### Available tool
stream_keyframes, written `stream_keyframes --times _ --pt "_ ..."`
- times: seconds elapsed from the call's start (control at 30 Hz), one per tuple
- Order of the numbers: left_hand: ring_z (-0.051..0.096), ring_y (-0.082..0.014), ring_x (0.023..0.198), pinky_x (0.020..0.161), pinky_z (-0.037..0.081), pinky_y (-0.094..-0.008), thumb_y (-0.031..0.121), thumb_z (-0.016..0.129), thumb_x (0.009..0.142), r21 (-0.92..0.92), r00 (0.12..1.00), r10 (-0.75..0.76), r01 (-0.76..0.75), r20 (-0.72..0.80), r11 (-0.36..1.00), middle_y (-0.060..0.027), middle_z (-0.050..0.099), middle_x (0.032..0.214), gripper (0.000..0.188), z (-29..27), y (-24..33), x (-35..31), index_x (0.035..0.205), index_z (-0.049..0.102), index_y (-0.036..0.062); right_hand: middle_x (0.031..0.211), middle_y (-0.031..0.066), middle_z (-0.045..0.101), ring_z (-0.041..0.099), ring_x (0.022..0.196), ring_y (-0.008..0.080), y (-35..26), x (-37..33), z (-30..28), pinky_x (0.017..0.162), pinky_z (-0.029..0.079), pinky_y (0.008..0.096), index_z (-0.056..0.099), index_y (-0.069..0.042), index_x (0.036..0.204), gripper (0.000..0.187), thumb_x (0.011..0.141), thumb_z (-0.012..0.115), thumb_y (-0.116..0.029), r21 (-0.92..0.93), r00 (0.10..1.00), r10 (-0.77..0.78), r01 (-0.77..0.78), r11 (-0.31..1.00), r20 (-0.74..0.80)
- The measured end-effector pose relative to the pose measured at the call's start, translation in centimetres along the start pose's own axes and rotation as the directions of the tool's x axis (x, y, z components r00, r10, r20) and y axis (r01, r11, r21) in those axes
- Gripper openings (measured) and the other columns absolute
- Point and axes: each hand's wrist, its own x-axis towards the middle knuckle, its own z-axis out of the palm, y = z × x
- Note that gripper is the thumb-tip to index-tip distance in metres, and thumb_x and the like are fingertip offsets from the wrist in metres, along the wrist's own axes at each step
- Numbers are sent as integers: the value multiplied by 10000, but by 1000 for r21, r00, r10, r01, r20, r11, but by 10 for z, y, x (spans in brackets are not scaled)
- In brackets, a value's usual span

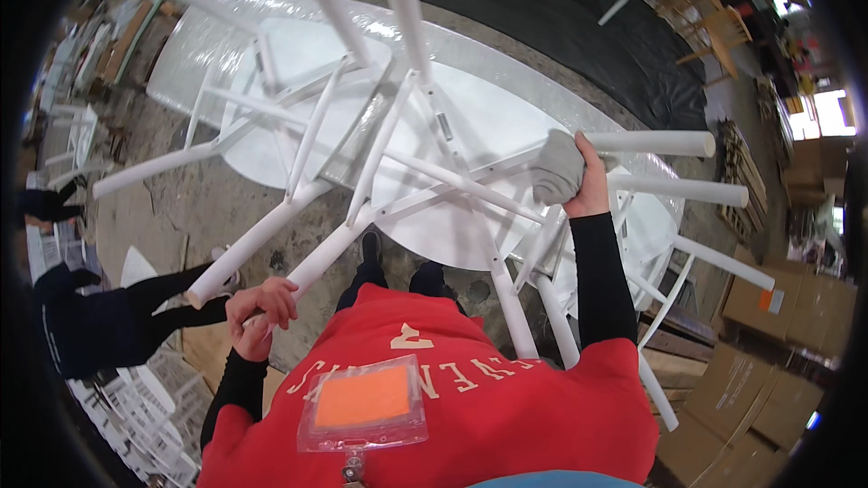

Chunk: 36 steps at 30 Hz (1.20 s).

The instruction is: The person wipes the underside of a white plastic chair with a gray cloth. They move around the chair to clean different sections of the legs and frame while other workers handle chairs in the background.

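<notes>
Plainly, the grey roll (555,168) is a soft-looking, matt bundle, rounded, with layered folds showing at its near end; it sits in the right hand (592,183), clasped between the thumb on its outer side and fingers that are mostly hidden behind it. Just beyond that grip, a white leg (665,143) with a blunt, round end runs out to the right, and a second one lies close below it. Inward from the roll spreads an upturned white frame (470,183) of smooth round legs and slimmer crossing rails, fixed over a glossy, curved white panel (443,235); beneath and past it, farther from both hands, shows a surface wrapped in clear plastic (185,52). The right arm, in a black sleeve (604,276), reaches forward nearly straight up from the shoulder, wrist beside the frame, thumb pointing away from the body. The left hand (259,312) is low and nearer the body, its fingers curled at the foot of a long white leg (330,253) that slants up toward the frame; whether they close firmly around it, I cannot tell. The left forearm rises short and steep below that hand.
</notes>
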Motion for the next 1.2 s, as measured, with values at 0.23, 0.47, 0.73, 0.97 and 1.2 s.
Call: stream_keyframes --times 0.23,0.47,0.73,0.97,1.2 --pt "621 -227 619 912 466 -467 309 625 869 20 996 -10 8 92 1000 -38 605 613 323 -9 0 9 657 547 78 1133 74 645 628 1047 239 24 63 244 911 528 361 525 -38 1287 664 737 879 -149 -57 478 -638 824 563 603" --pt "605 -251 628 828 494 -442 345 613 889 -27 985 54 -50 166 998 -39 584 622 365 -9 11 22 651 533 79 1155 174 696 630 1149 338 113 168 167 1004 487 430 604 -59 1247 670 684 899 -269 -621 731 -543 662 420 413" --pt "596 -271 629 791 494 -449 318 599 849 6 987 13 -14 158 1000 -53 578 642 312 -14 1 9 648 528 90 1009 144 716 697 913 297 54 120 265 823 547 375 616 -46 1134 504 699 860 -122 -376 298 -676 926 33 674" --pt "602 -274 611 765 501 -449 359 576 876 -33 978 72 -67 197 997 -56 592 633 361 -12 9 30 646 535 84 1108 203 711 685 1039 379 91 164 188 898 532 426 593 -37 1226 621 731 841 -320 -797 687 -523 603 23 505" --pt "574 -361 1105 1071 348 -521 469 465 934 267 946 244 -184 -213 946 -196 637 1069 467 -6 -15 -3 914 598 22 953 201 727 721 892 338 161 12 197 820 570 398 571 42 1198 653 756 832 -362 -660 731 -47 640 393 681"
